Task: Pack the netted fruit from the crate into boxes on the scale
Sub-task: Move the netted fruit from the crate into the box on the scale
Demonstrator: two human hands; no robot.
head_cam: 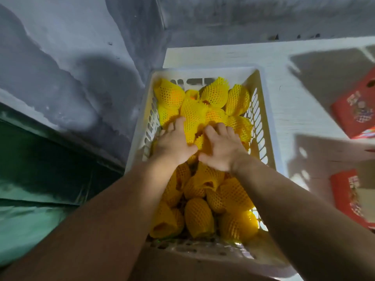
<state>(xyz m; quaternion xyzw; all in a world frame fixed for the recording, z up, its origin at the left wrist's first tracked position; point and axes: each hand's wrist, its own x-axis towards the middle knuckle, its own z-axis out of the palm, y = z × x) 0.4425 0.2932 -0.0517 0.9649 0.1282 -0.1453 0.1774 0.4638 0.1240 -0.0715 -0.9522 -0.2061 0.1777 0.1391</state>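
A white slotted plastic crate (203, 73) stands in front of me, filled with several fruits in yellow foam netting (215, 94). Both my hands reach into its middle. My left hand (174, 142) lies on the pile with fingers spread over a netted fruit (191, 116). My right hand (221, 149) lies beside it, fingers spread and pressing down on other netted fruit. Whether either hand grips a fruit is hidden beneath the palms. More netted fruit (199, 217) lies under my forearms at the near end.
Two red printed boxes (357, 106) (351, 197) lie at the right edge on a white surface (284, 94). A grey wall (60, 57) rises at left, with green sheeting (30, 199) below it.
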